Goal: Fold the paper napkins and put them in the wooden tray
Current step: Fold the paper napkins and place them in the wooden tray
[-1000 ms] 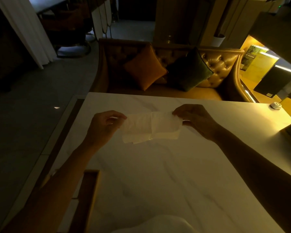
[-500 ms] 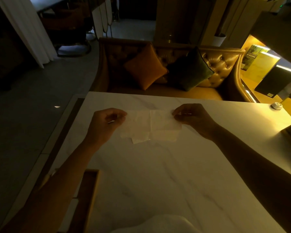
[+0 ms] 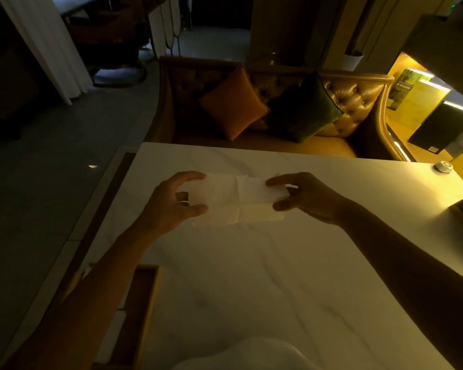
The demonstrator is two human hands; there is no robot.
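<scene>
A thin white paper napkin (image 3: 235, 200), partly folded, stretches over the white marble table (image 3: 251, 276) between both hands: left hand (image 3: 171, 204) and right hand (image 3: 309, 198) pinch its ends between thumb and fingers.

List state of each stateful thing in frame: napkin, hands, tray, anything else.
paper napkin: partly folded, held at both ends, over the marble table.
left hand: fingers pinch napkin's left end.
right hand: fingers pinch napkin's right end.
wooden tray: at table's near-left edge, mostly hidden by the left arm; contents unclear.
white pile: at near edge, untouched.
</scene>
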